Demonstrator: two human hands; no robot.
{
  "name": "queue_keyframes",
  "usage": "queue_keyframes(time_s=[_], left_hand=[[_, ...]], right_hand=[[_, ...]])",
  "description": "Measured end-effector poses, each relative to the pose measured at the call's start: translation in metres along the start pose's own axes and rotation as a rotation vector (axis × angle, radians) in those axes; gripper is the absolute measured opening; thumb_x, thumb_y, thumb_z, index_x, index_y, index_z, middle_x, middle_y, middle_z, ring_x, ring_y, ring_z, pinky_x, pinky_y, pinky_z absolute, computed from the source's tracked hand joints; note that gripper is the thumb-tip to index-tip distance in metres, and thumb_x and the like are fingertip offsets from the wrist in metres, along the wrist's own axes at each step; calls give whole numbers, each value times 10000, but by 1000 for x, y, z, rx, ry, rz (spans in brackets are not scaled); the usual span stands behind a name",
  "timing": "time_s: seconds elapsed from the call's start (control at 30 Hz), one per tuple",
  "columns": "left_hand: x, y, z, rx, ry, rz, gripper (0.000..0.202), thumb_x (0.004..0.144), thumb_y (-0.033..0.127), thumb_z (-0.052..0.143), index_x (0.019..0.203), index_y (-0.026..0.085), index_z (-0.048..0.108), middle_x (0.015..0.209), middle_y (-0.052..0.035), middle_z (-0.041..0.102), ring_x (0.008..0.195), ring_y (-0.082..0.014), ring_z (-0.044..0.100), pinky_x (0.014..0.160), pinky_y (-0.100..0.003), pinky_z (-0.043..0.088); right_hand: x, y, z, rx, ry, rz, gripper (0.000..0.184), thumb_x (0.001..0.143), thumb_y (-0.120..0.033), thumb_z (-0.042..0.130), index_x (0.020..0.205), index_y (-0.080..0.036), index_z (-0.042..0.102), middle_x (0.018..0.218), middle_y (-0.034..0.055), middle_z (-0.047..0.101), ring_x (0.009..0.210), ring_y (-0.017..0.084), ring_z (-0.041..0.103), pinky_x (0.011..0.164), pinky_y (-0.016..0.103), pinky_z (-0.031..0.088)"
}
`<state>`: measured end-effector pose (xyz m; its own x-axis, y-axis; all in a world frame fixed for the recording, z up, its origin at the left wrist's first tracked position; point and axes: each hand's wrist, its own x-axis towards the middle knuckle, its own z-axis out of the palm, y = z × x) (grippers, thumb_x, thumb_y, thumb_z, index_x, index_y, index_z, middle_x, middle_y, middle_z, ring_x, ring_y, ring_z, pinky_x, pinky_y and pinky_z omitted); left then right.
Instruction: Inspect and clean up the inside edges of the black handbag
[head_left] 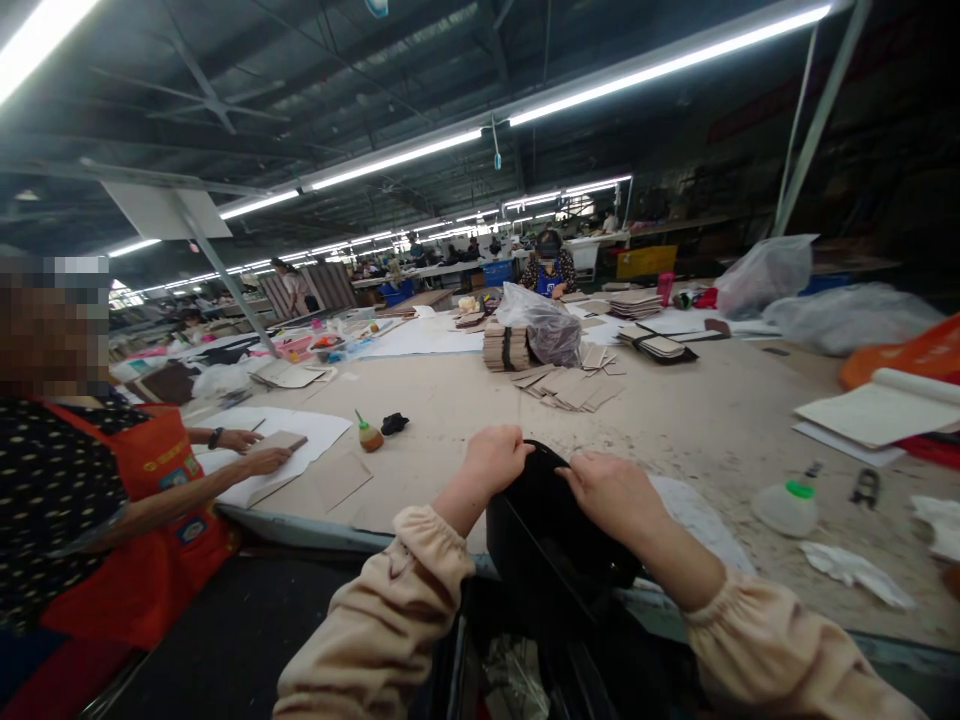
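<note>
A black item (555, 530), which looks like a bag or case, stands upright at the near edge of the worktable. My left hand (491, 462) is closed on its upper left rim, the thumb and fingers pinching the edge. On the right side of the same rim, my right hand (611, 495) is closed too, knuckles up. The item's opening lies between both hands, and its dark inside shows little detail. Below it, dark material and a clear plastic wrapping (516, 680) show near my lap.
A co-worker in an orange apron (169, 470) handles a flat brown piece (289, 440) at left. Glue bottles (367, 432) stand left and right on the table (435, 400). Stacked brown pieces (505, 347), a plastic bag (544, 325) and crumpled tissue (855, 573) lie farther off.
</note>
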<state>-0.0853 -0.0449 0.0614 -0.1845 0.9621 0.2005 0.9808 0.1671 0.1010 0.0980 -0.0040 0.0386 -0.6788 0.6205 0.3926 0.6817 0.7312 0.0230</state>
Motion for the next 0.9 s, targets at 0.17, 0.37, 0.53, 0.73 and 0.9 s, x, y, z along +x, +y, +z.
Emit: queue_keyframes(time_s=[0.17, 0.37, 0.53, 0.73, 0.9], left_hand=[[-1, 3, 1, 10, 8, -15, 279, 867, 414, 458, 840, 199, 633, 853, -67, 685, 803, -207, 616, 705, -302, 455], [-2, 7, 0, 6, -10, -58, 288, 873, 412, 450, 874, 194, 638, 882, -74, 684, 838, -207, 619, 722, -295, 459], [0, 6, 5, -22, 10, -38, 287, 871, 416, 448, 866, 205, 643, 867, -68, 684, 821, -217, 621, 719, -308, 465], [1, 4, 10, -33, 29, -49, 293, 868, 423, 436, 856, 209, 636, 854, -72, 680, 810, -225, 621, 699, -316, 463], [1, 2, 11, -49, 47, -53, 284, 855, 429, 455, 818, 212, 635, 830, -62, 685, 787, -222, 622, 665, -307, 457]], right_hand=[[-2, -3, 0, -4, -9, -19, 263, 922, -346, 460, 754, -188, 586, 740, 48, 640, 683, 198, 602, 570, 287, 346], [2, 3, -2, -4, -80, 33, 338, 932, -436, 409, 795, -205, 614, 802, 48, 654, 725, 192, 611, 588, 281, 355], [15, 3, -8, 11, -137, 60, 310, 895, -477, 454, 875, -220, 626, 847, 47, 663, 773, 215, 616, 600, 288, 365], [36, 1, -2, 111, -208, 102, 256, 855, -445, 520, 884, -236, 664, 855, 47, 683, 791, 216, 620, 609, 284, 366], [45, 8, 7, 194, -211, 103, 307, 859, -471, 487, 817, -249, 694, 806, 36, 690, 775, 197, 616, 600, 263, 362]])
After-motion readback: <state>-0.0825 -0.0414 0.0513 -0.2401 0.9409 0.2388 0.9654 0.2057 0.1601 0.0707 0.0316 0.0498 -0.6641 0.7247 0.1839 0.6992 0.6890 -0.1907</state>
